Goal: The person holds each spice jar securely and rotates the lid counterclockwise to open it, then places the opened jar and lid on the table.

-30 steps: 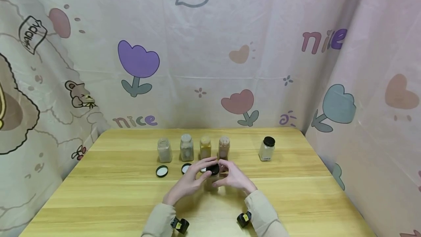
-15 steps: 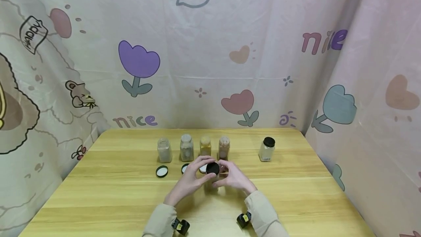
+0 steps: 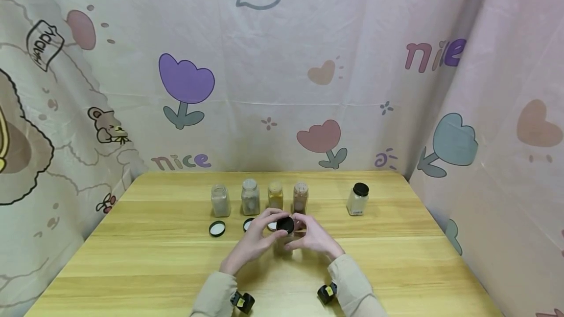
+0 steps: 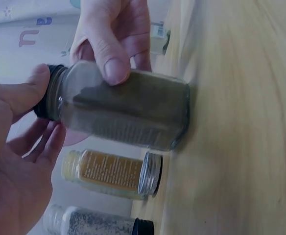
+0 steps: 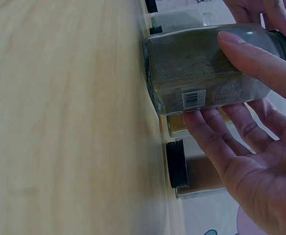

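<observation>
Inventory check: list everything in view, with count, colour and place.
Held jar: 1, clear with grey-brown powder, between both grips
Held jar's lid: 1, black, on the jar's neck
Uncapped jars: 4, contents whitish, speckled grey, yellow, pinkish brown; back row
Loose lids: 4, dark; one in front of each uncapped jar, the fourth seen only from the right wrist
Capped jar: 1, pale contents, black lid; back right
Table: 1, light wood, under the jars
Printed cloth: pieces unclear, pale pink, behind and at both sides
Left grip: 1, bare, on the held jar's lid
Right grip: 1, bare, around the held jar
Sleeves: 2, beige, on the arms
Wrist cameras: 2, black, at the wrists
</observation>
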`<move>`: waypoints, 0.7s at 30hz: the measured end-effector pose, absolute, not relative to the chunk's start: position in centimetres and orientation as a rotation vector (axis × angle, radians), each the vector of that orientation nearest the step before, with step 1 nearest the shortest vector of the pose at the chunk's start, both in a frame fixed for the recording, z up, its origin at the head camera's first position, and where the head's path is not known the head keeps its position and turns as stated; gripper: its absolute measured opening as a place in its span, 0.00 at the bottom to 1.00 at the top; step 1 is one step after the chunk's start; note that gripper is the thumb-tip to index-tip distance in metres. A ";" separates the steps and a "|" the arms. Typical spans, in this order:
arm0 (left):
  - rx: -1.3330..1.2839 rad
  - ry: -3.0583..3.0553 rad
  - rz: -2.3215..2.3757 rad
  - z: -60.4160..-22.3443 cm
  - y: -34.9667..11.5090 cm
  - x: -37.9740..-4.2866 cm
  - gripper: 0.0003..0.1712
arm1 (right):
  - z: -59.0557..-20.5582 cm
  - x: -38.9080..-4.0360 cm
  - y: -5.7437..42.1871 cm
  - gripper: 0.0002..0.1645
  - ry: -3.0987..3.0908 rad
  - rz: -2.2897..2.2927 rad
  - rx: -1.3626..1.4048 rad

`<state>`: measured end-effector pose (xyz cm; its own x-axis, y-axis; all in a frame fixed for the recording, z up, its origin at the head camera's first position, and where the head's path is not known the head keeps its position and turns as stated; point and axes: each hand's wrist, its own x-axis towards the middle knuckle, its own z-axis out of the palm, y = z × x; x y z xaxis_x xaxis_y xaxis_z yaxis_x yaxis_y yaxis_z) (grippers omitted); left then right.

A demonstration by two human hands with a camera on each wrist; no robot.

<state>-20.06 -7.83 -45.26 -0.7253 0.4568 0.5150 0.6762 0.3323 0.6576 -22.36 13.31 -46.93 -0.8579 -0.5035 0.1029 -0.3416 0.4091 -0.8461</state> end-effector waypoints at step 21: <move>-1.045 -2.365 -1.368 -45.6 -7.9 -20.3 0.25 | -47.0 -22.5 13.4 0.31 2.486 -1.445 -0.763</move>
